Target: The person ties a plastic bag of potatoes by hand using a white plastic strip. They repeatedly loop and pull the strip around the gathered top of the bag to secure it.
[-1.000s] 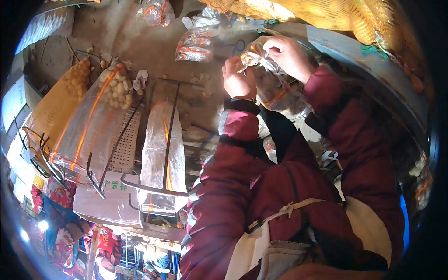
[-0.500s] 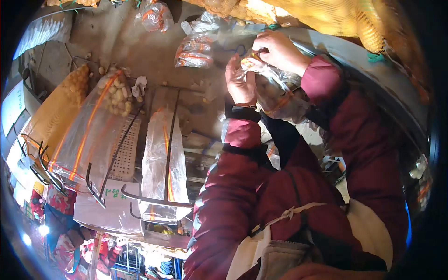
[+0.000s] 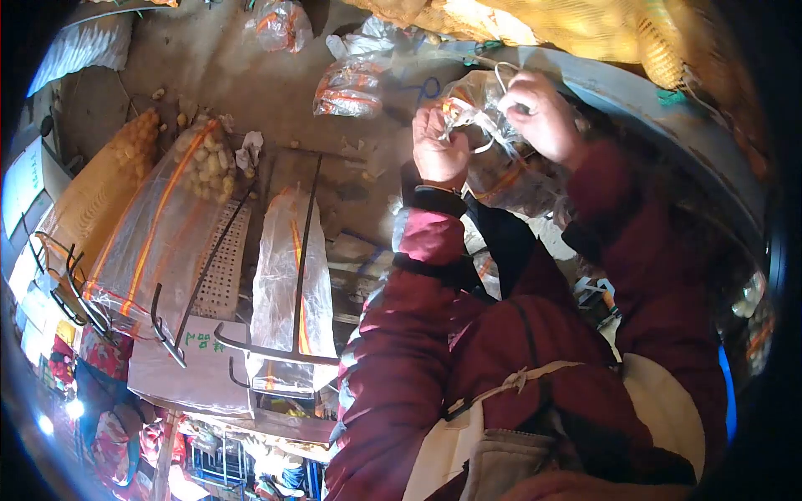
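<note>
A clear plastic bag (image 3: pixel 505 171) with an orange stripe stands in front of me, and its contents are hard to make out through the film. My left hand (image 3: pixel 440 150) is closed on the bag's gathered top. White tie string (image 3: pixel 483 125) crosses the bag's neck, and one loop arches up beside my right hand. With fingers curled, my right hand (image 3: pixel 541 115) pinches this string just right of the neck.
Yellow mesh sacks (image 3: pixel 576 33) line the far side. To the left, an open clear bag (image 3: pixel 159 225) with potatoes and an unfilled clear bag (image 3: pixel 292 267) hang on metal frames. Folded plastic bags (image 3: pixel 349 88) lie on the floor. People (image 3: pixel 125 434) are at lower left.
My right hand has pulled away from the bag's neck, to the right and slightly down, drawing the string out into a loop. My left hand stays at the neck, slightly lower.
</note>
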Available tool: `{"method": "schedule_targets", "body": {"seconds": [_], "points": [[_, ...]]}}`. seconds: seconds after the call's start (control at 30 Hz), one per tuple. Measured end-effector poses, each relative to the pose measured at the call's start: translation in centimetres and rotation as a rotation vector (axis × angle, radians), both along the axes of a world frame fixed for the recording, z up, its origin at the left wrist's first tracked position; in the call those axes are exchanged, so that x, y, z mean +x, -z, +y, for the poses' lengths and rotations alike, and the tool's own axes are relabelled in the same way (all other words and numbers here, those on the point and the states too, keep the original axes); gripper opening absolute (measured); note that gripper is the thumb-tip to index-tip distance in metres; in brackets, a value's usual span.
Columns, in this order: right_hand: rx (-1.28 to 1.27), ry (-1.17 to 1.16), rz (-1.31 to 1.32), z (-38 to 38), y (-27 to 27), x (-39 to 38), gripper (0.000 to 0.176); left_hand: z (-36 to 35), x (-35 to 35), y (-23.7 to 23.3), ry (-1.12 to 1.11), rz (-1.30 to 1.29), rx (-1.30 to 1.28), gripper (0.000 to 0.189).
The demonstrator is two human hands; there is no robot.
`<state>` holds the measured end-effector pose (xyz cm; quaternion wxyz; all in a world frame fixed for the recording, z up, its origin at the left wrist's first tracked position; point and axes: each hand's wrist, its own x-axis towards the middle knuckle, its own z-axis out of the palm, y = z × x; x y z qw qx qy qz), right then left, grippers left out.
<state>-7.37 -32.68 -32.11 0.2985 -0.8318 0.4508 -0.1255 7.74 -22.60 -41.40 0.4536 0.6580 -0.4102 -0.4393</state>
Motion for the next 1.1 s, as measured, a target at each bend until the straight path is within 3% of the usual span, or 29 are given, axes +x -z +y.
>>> {"method": "schedule_targets", "body": {"seconds": [0.07,0.2,0.27,0.3,0.43,0.57,0.6,0.63,0.73,0.83,0.9,1.03,1.07,1.1], "points": [[0.198,0.05,0.064,0.8,-1.0,-0.6,0.01,-0.1,-0.1,-1.2,0.042,-0.08,0.016,0.037],[0.143,0.089,0.056,2.3,-0.5,-1.7,0.009,-0.7,-0.5,-2.5,0.014,0.094,0.065,0.03],[0.087,0.086,0.067,3.0,-0.4,-2.1,0.007,-0.9,-1.2,-2.1,-0.362,1.071,0.176,0.037],[0.032,0.078,0.078,3.2,-0.4,-2.4,0.006,-0.6,-0.7,-1.9,-0.054,0.498,0.071,0.035],[0.245,0.067,0.297,3.5,-2.8,-3.4,0.008,-0.9,-0.1,-1.9,-0.037,0.742,0.179,0.03],[0.547,0.103,0.345,5.2,-5.1,-3.3,0.013,-1.0,-0.1,-0.8,-0.03,0.766,0.205,0.028],[0.636,0.131,0.394,5.6,-5.4,-3.2,0.014,-1.0,-0.1,-1.0,-0.002,0.644,0.179,0.03],[0.634,0.132,0.394,5.8,-5.5,-3.1,0.014,-1.0,0.0,-1.2,0.024,0.521,0.152,0.033],[0.553,0.059,0.224,6.7,-5.1,-3.3,0.015,-1.1,-0.3,-1.5,0.013,0.481,0.065,0.034],[0.528,0.158,0.082,8.0,-4.4,-4.9,0.016,-1.1,-0.5,-2.5,-0.027,0.469,0.064,0.031],[0.905,0.34,0.237,8.6,-5.0,-6.0,0.02,-0.9,-1.0,-1.6,-0.059,0.483,0.056,0.03],[1.039,0.351,0.172,9.4,-5.4,-7.0,0.018,-1.4,-1.5,-2.8,-0.111,0.432,0.049,0.025],[1.209,0.387,0.156,8.4,-6.1,-5.9,0.017,-1.5,-1.6,-2.7,-0.108,0.432,0.049,0.025],[1.378,0.423,0.136,7.6,-6.7,-4.6,0.019,-1.7,-1.8,-2.6,-0.253,0.844,0.103,0.023]]}}
